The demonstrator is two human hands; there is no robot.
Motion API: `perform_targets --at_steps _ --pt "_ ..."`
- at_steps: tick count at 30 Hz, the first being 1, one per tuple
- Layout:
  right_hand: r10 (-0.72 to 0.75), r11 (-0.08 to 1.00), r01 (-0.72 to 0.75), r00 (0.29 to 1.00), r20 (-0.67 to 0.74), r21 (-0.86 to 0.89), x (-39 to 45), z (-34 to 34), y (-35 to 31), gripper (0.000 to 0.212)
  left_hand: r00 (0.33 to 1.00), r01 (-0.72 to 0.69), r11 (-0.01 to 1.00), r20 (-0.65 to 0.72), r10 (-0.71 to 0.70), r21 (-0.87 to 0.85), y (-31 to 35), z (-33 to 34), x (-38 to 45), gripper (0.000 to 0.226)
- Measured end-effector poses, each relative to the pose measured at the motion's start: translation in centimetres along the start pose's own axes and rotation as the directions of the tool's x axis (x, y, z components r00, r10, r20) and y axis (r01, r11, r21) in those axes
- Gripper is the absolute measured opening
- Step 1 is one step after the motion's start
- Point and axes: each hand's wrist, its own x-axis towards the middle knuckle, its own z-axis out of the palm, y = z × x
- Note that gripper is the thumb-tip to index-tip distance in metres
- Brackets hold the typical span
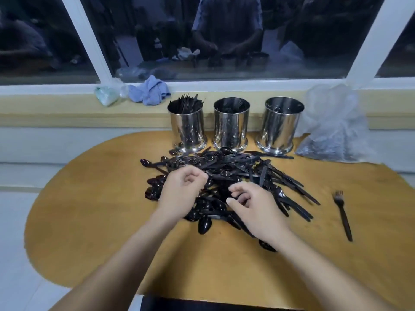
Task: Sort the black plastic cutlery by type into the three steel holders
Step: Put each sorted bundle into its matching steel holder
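Note:
A heap of black plastic cutlery (238, 167) lies in the middle of the wooden table (89, 209). Three steel holders stand in a row behind it: the left holder (187, 127) is packed with black pieces sticking above its rim, while the middle holder (231, 125) and the right holder (279, 126) show a few pieces inside. A single fork (342, 213) lies apart at the right. My left hand (182, 191) hovers over the heap's left side with fingers curled. My right hand (253, 206) is over the heap's near side, fingers curled; whether either pinches a piece is unclear.
A clear plastic bag (334, 124) with dark contents leans at the back right, beside the right holder. A blue cloth (149, 90) and a crumpled bag (107, 95) sit on the window ledge. Bare tabletop lies to the left and in front of the heap.

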Motion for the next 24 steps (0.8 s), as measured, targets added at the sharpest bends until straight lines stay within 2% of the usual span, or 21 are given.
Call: perform_targets --at_steps 3,7,9,12,15,18,21,24 --pt "-0.041 0.991 0.031 0.997 -0.073 -0.134 -4.2 0.4 2.4 0.017 1.000 0.028 0.993 -0.003 -0.029 -0.112 -2.7 3.0 -4.8 0.016" --pt "-0.062 0.950 -0.006 0.977 -0.206 -0.313 -8.7 0.1 6.2 0.040 0.997 0.072 0.980 0.051 -0.063 -0.185 -5.2 6.4 -9.8 0.017" --pt "-0.025 0.927 -0.073 0.967 -0.254 -0.368 -10.3 -0.3 7.4 0.048 0.998 0.066 0.982 0.035 -0.061 -0.179 -6.0 7.5 -10.7 0.018" --pt "-0.045 0.903 -0.070 0.966 -0.256 -0.424 -11.3 0.0 8.5 0.042 1.000 0.029 0.995 0.002 -0.029 -0.100 -6.7 8.2 -11.1 0.017" --pt "-0.026 0.929 -0.072 0.966 -0.259 -0.364 -10.9 0.0 8.6 0.028 0.999 -0.027 1.000 0.031 0.027 0.013 -7.0 8.4 -11.5 0.016" --pt "0.014 0.971 -0.090 0.947 -0.322 -0.221 -11.0 -0.7 8.6 0.006 0.997 -0.067 0.998 0.034 0.067 0.012 -6.9 8.3 -12.0 0.014" --pt "0.023 0.990 -0.079 0.912 -0.409 -0.119 -11.2 -1.0 8.8 0.008 0.995 -0.100 0.995 0.012 0.100 0.011 -6.5 8.3 -12.3 0.013" --pt "0.040 0.997 -0.066 0.858 -0.513 -0.033 -11.4 -1.1 9.0 0.008 0.969 -0.246 0.952 0.023 0.246 0.180 -6.0 8.3 -12.3 0.022"
